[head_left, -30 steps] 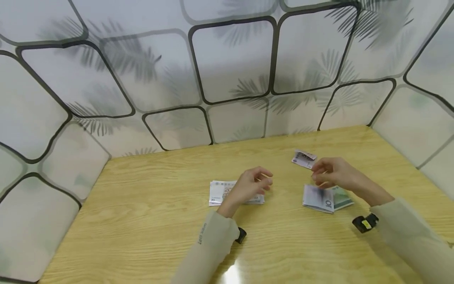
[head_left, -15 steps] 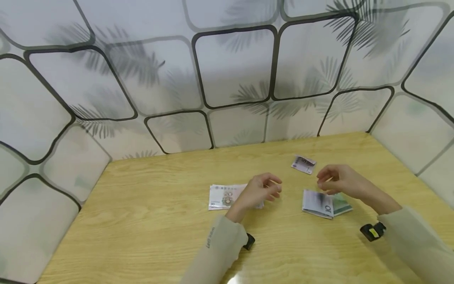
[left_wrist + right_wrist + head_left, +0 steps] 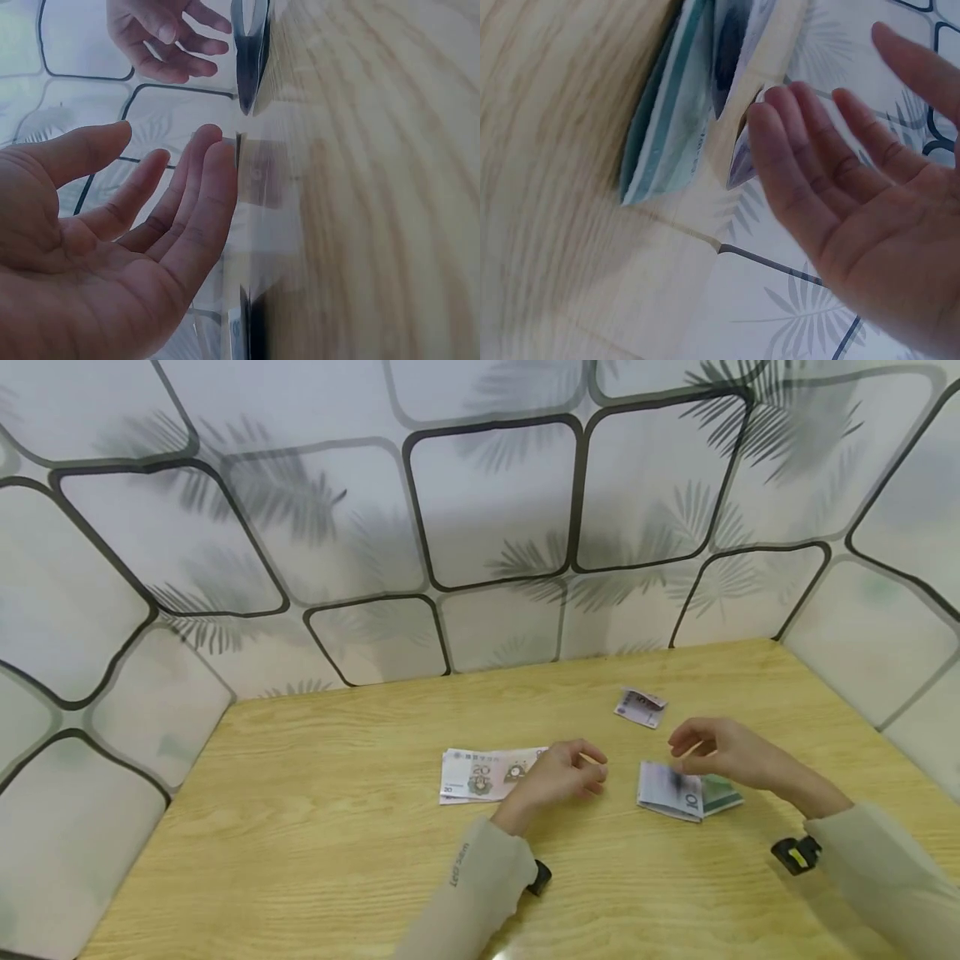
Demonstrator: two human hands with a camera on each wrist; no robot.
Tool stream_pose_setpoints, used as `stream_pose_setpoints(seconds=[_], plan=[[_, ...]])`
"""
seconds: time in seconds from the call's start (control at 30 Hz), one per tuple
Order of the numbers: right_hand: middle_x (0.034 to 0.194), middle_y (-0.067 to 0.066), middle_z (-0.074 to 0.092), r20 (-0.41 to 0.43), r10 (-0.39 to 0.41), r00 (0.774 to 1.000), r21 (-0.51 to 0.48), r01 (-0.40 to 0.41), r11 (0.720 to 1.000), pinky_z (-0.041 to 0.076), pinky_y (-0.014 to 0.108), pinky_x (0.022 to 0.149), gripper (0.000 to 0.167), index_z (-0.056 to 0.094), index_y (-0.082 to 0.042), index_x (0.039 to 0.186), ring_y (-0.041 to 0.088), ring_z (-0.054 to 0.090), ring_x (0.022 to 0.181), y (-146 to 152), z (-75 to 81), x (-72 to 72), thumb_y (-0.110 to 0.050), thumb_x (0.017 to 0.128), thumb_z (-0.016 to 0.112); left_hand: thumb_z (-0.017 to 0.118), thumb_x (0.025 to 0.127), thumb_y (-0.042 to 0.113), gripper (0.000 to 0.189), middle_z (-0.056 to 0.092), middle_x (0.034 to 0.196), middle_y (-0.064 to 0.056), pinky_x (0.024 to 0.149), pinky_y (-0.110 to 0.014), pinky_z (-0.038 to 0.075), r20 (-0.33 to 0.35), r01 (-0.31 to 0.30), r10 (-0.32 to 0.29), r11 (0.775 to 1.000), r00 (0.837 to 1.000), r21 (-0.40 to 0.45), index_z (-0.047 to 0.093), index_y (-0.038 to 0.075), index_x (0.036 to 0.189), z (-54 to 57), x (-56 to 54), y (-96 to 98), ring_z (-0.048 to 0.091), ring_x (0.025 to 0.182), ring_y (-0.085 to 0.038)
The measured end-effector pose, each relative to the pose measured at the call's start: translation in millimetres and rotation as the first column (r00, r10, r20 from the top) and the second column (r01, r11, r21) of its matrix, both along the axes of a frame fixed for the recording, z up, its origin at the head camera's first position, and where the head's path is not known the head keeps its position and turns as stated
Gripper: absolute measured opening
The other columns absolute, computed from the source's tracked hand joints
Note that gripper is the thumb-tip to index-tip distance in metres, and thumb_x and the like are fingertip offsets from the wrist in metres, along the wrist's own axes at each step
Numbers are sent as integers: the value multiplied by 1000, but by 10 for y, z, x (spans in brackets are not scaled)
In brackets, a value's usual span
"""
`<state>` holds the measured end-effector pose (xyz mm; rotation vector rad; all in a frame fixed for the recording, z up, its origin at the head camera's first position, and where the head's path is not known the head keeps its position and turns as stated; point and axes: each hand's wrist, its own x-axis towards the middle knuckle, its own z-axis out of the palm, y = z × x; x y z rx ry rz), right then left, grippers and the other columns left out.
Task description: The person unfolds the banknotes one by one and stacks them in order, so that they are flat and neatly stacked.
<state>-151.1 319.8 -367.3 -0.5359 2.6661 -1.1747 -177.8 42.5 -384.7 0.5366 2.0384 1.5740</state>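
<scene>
Left hand point(image 3: 558, 778) is shifting rightward since earlier frame, uncovering more of 20-marked notes point(image 3: 480, 775) lying flat on table point(image 3: 300, 835). Right hand point(image 3: 726, 753) is hanging near folded 10-marked note point(image 3: 663, 789), with green note point(image 3: 722, 795) showing at its right side; purple note point(image 3: 636, 708) is lying farther back. Grip of each hand is standing fairly wide, fingers bending loosely, holding nothing. Step in hand seems to be hovering over notes; picking any would be calling for lowering fingertips and pinching thin paper edge carefully.
</scene>
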Motion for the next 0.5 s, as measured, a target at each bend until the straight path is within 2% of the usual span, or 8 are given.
stream_pose_setpoints(seconds=[0.2, 0.33, 0.5], plan=[[108, 15, 68, -86, 59, 995, 44, -55, 998, 57, 29, 77, 36, 61, 11, 116, 27, 66, 94, -7, -43, -11, -3, 88, 78, 63, 99, 6, 19, 70, 92, -13, 74, -29, 61, 55, 2, -2, 1000, 998, 10, 65, -5, 115, -39, 37, 77, 72, 84, -22], [113, 21, 66, -73, 96, 993, 52, -92, 994, 58, 32, 78, 42, 58, 13, 120, 35, 66, 98, -13, -65, 0, -5, 88, 79, 63, 100, 6, 16, 70, 91, -12, 73, -30, 61, 75, 11, -11, 1000, 997, 2, 64, -4, 113, -65, 49, 111, 70, 80, -20], [119, 25, 63, -44, 114, 992, 51, -112, 992, 59, 37, 78, 45, 57, 13, 122, 38, 63, 103, -17, -89, 41, -7, 87, 79, 62, 100, 7, 17, 70, 88, -11, 72, -30, 61, 83, 33, -33, 999, 996, 3, 64, -3, 113, -77, 74, 141, 69, 76, -18]])
